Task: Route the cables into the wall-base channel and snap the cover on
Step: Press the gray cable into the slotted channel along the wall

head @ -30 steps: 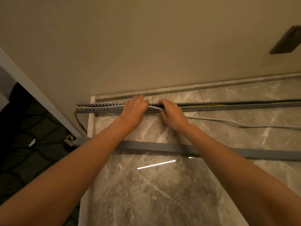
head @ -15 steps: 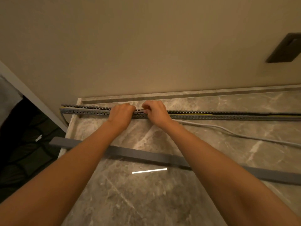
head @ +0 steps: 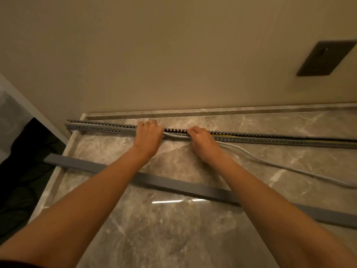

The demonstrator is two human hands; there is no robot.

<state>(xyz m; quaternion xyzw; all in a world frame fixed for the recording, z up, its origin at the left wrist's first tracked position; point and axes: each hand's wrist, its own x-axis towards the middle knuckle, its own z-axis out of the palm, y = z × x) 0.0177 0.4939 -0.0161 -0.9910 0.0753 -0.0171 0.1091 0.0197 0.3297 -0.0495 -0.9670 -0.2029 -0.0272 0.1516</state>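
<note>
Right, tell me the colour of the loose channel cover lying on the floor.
Plain grey channel cover, shown in the head view.

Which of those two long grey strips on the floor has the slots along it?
The slotted channel by the wall, under both hands. The plain cover lying nearer the person is smooth, without slots.
</note>
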